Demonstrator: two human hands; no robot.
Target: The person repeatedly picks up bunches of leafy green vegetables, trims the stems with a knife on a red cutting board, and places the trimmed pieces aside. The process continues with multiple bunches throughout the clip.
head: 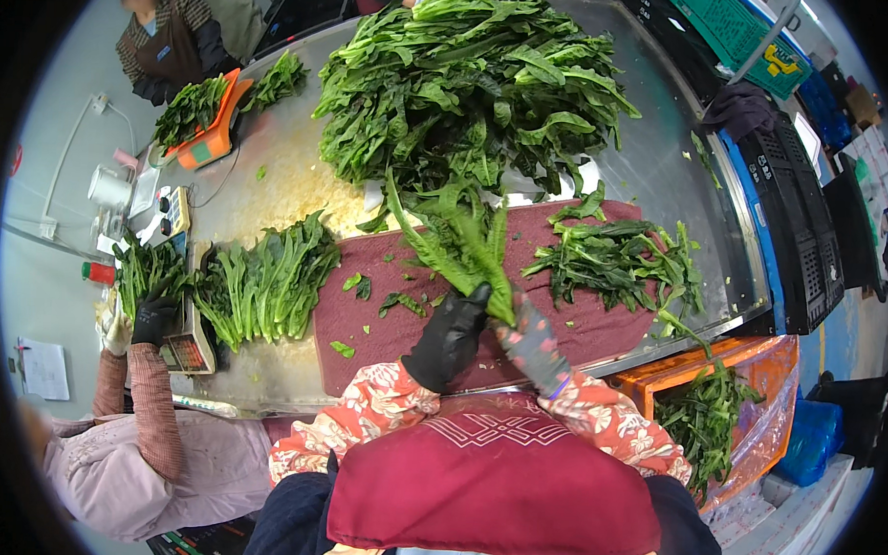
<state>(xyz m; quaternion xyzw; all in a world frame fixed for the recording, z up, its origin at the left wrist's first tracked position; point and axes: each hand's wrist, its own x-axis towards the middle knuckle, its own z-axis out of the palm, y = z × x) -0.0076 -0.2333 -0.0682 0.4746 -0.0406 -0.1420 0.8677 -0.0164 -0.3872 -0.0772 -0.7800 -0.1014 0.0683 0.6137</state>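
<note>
My left hand [449, 340], in a black glove, grips the stem ends of a bunch of long-leaf lettuce [453, 237]. Pressed close beside it, my right hand [533, 347] wears a grey patterned glove and holds a stem at the bunch's base; its fingertips are partly hidden. The leaves point away from me and look slightly blurred. Under both hands lies a maroon towel [370, 289] with torn leaf scraps on it. A loose pile of darker leaves [598, 264] rests to the right. Beyond the towel rises a large heap of lettuce [472, 88].
A steel table [279, 162] carries a row of lettuce [268, 282] and an orange scale [207, 137]. At left, a co-worker's gloved hand [156, 315] touches greens on another scale [192, 342]. An orange crate [770, 392] with leaves stands at the lower right; black crates [791, 209] line the right edge.
</note>
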